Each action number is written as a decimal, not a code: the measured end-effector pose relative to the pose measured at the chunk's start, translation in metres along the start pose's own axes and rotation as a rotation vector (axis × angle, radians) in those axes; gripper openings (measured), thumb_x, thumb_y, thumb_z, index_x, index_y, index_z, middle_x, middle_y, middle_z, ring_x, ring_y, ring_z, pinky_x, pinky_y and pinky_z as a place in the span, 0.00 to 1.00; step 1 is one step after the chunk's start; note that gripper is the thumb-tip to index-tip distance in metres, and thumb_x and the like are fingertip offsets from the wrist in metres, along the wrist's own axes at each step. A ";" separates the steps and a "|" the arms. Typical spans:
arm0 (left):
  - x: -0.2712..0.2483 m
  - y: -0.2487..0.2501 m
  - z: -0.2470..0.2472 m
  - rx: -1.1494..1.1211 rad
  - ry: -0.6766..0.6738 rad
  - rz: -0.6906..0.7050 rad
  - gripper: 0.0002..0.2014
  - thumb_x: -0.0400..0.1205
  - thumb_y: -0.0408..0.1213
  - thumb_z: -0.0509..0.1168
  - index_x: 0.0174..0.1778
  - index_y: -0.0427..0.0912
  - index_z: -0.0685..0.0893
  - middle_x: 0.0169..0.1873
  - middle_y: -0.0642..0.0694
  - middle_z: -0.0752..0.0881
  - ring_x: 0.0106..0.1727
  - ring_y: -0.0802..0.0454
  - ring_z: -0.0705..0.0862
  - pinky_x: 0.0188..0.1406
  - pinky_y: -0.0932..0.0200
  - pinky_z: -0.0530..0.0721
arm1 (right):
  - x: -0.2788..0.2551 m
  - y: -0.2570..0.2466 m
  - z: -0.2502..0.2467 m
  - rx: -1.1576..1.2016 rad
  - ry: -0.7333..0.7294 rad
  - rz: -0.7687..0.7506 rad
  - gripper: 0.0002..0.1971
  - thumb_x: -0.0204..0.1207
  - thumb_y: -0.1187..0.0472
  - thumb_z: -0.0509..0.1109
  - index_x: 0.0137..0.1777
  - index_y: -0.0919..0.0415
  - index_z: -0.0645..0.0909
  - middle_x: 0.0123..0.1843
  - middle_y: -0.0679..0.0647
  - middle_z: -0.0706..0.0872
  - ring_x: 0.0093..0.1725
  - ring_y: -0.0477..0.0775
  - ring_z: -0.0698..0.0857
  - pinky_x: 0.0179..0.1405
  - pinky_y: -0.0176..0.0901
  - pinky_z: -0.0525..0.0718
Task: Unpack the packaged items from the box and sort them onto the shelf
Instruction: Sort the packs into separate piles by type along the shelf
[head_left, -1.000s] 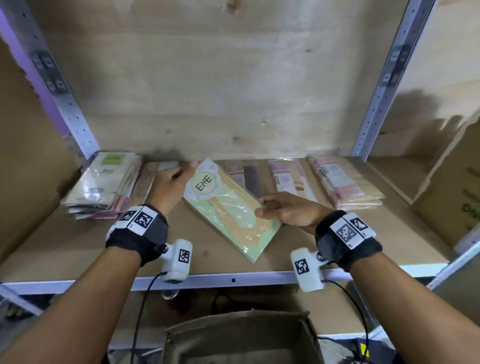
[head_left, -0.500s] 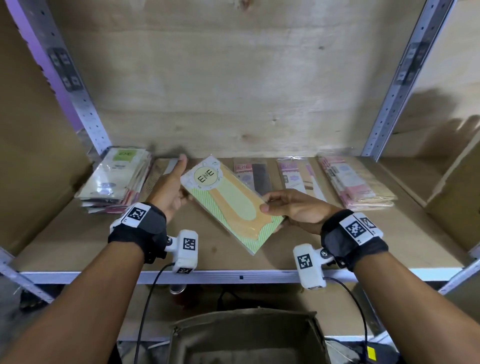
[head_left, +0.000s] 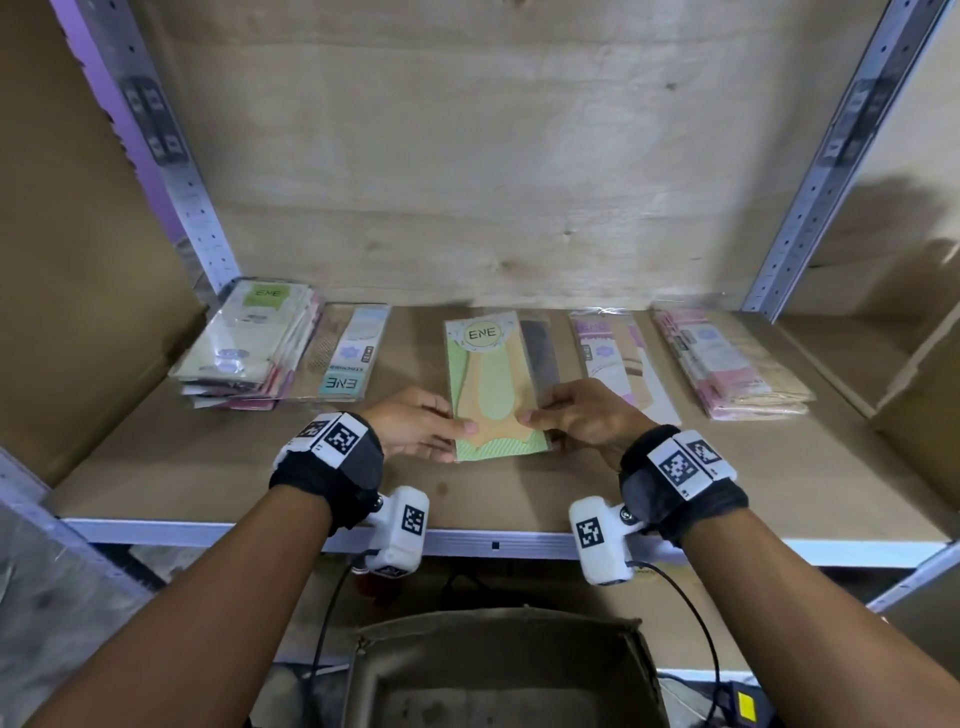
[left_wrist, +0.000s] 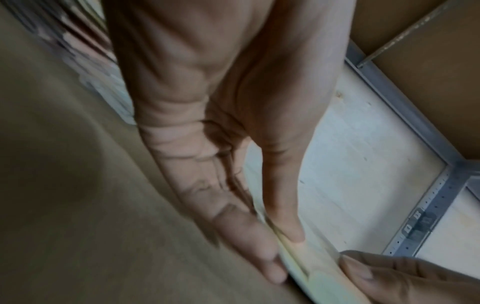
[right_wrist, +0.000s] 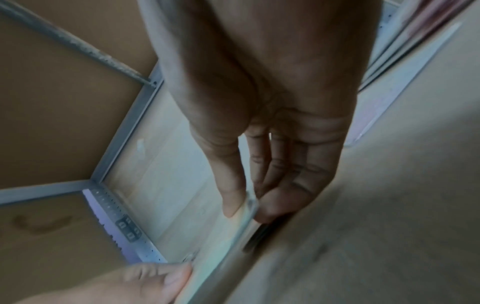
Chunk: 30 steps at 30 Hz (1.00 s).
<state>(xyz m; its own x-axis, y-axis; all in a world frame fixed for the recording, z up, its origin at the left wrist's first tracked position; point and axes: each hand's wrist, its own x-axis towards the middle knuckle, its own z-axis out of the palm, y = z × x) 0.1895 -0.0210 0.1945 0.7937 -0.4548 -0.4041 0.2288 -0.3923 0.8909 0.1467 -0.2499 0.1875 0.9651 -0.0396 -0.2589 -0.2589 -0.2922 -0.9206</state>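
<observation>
Step in hand: seating the green-and-peach ENE stocking packet (head_left: 493, 387) on the shelf (head_left: 519, 499), near end pinched from both sides.

- Left hand (head_left: 415, 428): thumb on top of the packet's near left corner, fingers (left_wrist: 249, 242) underneath. Grasping the packet.
- Right hand (head_left: 582, 415): same pinch on the near right corner, thumb over, fingers (right_wrist: 280, 202) under. Also grasping it.
- The packet runs straight away from the fingers, ENE label at the far end by the back board. Its far part looks down on the shelf. The near end is lifted slightly, judging by the wrist views.
- Just right of the right fingers: a dark packet (head_left: 540, 353) whose left edge the green one overlaps. Further right, a pink-and-white packet (head_left: 613, 358), then a pink stack (head_left: 727, 364).
- Left of the left fingers: a blue-label ENE packet (head_left: 348, 358), then a taller mixed stack (head_left: 254, 348).
- The box (head_left: 498, 675) sits below the wrists, under the shelf edge. Contents not visible from here.

To do it well:
- Decide whether it belongs on the dark packet or in its own column. If its own, nudge it left so the long edges sit beside each other, not on top.
- Keep it square to the back board; both thumbs level so it doesn't skew.
- Lower the near end flat, then slide the under-fingers out sideways. Pulling toward the body will likely drag the slick wrapper off line.
- Release both sides together.
</observation>
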 end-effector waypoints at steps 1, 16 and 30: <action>0.000 0.001 -0.001 0.020 0.029 -0.003 0.17 0.78 0.33 0.75 0.60 0.29 0.84 0.55 0.32 0.90 0.40 0.51 0.89 0.38 0.66 0.91 | 0.002 -0.001 0.001 -0.023 0.017 -0.002 0.11 0.71 0.61 0.82 0.42 0.66 0.83 0.38 0.63 0.86 0.33 0.55 0.84 0.37 0.45 0.88; 0.027 0.016 -0.062 0.190 0.576 0.011 0.18 0.69 0.33 0.83 0.52 0.30 0.91 0.46 0.31 0.92 0.50 0.38 0.92 0.59 0.44 0.90 | 0.075 -0.069 0.060 -0.390 0.172 0.000 0.22 0.64 0.55 0.86 0.51 0.70 0.87 0.47 0.63 0.92 0.50 0.60 0.91 0.54 0.55 0.90; 0.024 0.018 -0.066 0.462 0.579 -0.134 0.26 0.72 0.42 0.81 0.61 0.30 0.87 0.58 0.31 0.88 0.61 0.38 0.88 0.64 0.46 0.85 | 0.093 -0.080 0.085 -0.615 0.113 0.079 0.29 0.62 0.57 0.87 0.60 0.71 0.83 0.57 0.65 0.88 0.58 0.63 0.88 0.58 0.58 0.88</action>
<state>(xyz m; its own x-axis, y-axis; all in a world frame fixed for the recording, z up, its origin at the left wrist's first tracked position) 0.2499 0.0141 0.2145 0.9744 0.0634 -0.2155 0.1854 -0.7685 0.6124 0.2544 -0.1492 0.2123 0.9509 -0.1744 -0.2555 -0.2919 -0.7792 -0.5546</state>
